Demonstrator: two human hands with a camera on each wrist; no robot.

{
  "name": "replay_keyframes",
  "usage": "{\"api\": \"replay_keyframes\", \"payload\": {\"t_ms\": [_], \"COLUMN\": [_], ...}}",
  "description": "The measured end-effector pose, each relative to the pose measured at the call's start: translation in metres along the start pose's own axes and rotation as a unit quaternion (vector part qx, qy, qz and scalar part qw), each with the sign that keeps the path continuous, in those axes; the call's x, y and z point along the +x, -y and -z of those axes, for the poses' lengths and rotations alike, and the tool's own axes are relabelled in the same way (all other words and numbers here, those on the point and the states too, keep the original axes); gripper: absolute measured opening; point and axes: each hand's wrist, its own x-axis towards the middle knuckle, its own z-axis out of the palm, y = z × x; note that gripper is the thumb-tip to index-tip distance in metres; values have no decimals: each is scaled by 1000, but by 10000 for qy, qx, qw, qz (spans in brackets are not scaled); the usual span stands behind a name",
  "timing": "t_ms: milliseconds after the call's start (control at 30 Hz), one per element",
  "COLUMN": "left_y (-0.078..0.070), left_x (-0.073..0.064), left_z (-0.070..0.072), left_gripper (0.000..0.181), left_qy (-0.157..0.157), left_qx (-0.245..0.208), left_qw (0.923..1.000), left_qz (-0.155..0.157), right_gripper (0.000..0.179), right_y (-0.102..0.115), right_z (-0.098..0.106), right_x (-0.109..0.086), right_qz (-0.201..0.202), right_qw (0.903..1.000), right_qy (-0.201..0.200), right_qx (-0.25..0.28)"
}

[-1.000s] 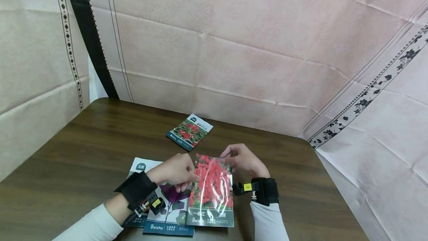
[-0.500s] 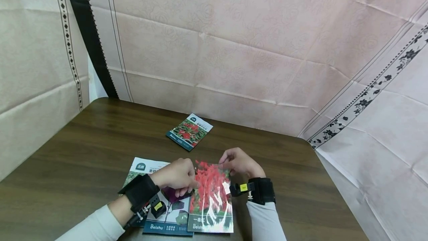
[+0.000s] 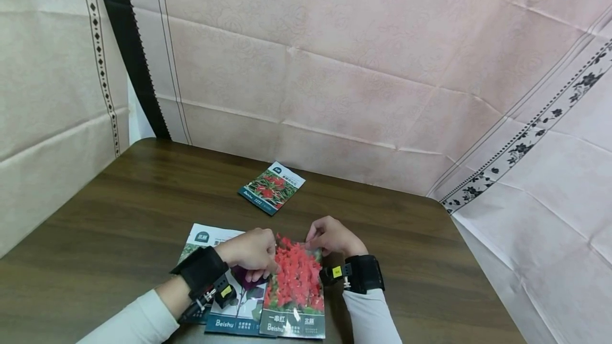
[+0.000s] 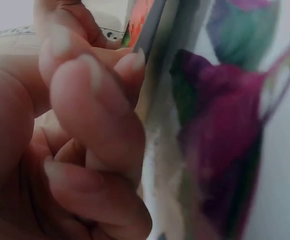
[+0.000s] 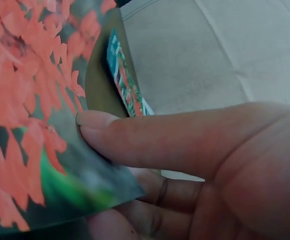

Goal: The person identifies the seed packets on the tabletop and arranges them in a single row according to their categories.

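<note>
In the head view, a seed packet (image 3: 297,285) with red salvia flowers stands at the near side of the table, its lower left part over a packet with a purple flower (image 3: 236,324). My right hand (image 3: 334,238) pinches its upper right corner; the right wrist view shows the thumb (image 5: 155,137) on the printed face and fingers behind. At its left edge my left hand (image 3: 251,252) grips with curled fingers. In the left wrist view those fingers (image 4: 94,115) meet the packet's edge, right beside the purple flower print (image 4: 225,125).
Another packet (image 3: 201,237) with a white top lies partly under the purple one, mostly hidden by the left hand and wrist strap. Farther back lies a red-flowered packet (image 3: 271,187), turned at an angle. A cloth (image 3: 306,68) hangs behind the wooden table (image 3: 143,206).
Both hands keep their hold on the salvia packet. It has shifted a little left and toward the near edge, overlapping the purple packet more. The right hand moved left and nearer with it.
</note>
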Motion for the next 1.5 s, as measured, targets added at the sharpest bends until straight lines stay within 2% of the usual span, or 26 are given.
{"api": "replay_keyframes", "payload": {"t_ms": [233, 467, 700, 833, 1000, 1100, 1233, 1367, 1500], "left_y": [1, 1, 1, 1, 0, -1, -3, -4, -2], "left_x": [-1, -1, -2, -2, -2, -1, -1, 0, 1], "left_z": [-5, -5, -7, -7, -9, -9, -6, 2, 15], "left_gripper": [34, 34, 33, 34, 34, 33, 33, 35, 34], "left_qy": [-131, -185, -293, -315, -342, -320, -346, -646, -1236], "left_qx": [418, 511, 519, 520, 538, 524, 526, 439, 470], "left_qw": [9990, 9985, 9982, 9981, 9979, 9981, 9980, 9967, 9906], "left_qz": [28, 78, 118, 98, 56, 68, -25, -204, -354], "right_gripper": [14, 19, 26, 29, 28, 29, 40, 45, 44], "right_y": [-1, 1, 3, 3, 1, 0, 1, 3, 4], "right_z": [-5, -6, -7, -7, -7, -6, -5, -6, -7], "right_x": [5, 5, 3, 3, 4, 5, 7, 9, 11], "right_qz": [13, -144, -67, -87, -64, 43, 220, 382, 458], "right_qw": [9991, 9983, 9905, 9885, 9912, 9941, 9934, 9888, 9857], "right_qy": [-57, -142, -349, -428, -498, -711, -1115, -1426, -1594], "right_qx": [-418, -546, -1328, -1448, -1229, -818, -136, 214, 291]}}
